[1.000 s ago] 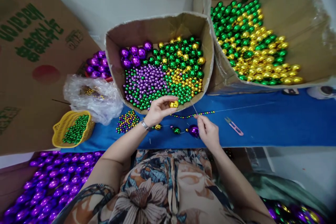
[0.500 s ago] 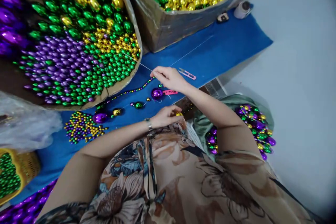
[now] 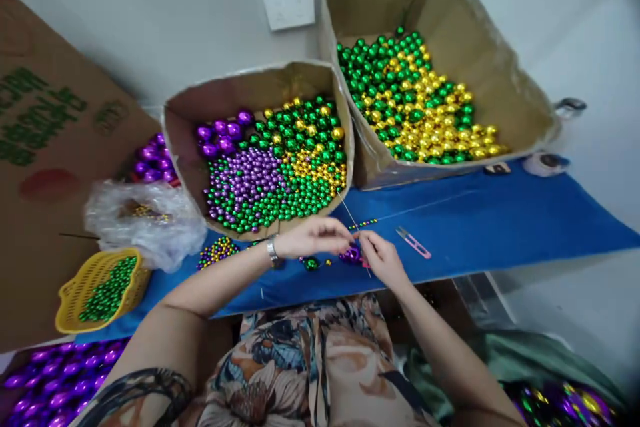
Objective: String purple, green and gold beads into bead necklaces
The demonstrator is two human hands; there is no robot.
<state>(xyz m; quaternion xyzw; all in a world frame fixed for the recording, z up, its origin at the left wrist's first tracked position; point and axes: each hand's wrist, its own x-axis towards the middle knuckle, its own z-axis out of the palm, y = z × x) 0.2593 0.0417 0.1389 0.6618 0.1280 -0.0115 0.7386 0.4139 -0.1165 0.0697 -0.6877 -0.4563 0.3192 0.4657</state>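
My right hand (image 3: 384,259) pinches a long thin needle (image 3: 345,205), which slants up and away over the blue cloth. Close against it on the left, my left hand (image 3: 317,237) has its fingertips drawn together beside the needle. Whatever those fingertips hold is hidden. Beneath the hands is a large purple bead (image 3: 351,254), partly covered. A green bead (image 3: 311,263) and a small gold bead (image 3: 328,262) lie left of it. Just beyond my hands runs a short strand of tiny beads (image 3: 369,222), with a thin thread stretching right from it.
Pink-handled thread snips (image 3: 419,247) lie to the right. Two cardboard boxes of beads, a nearer one (image 3: 349,147) and a farther one (image 3: 530,100), stand behind. Loose small beads (image 3: 219,251), a plastic bag (image 3: 175,240) and a yellow basket (image 3: 67,300) are at left.
The view has tilted up and shows more of the boxes. My left hand, which had a gold bead near my lap, has come up to the needle beside my right hand.
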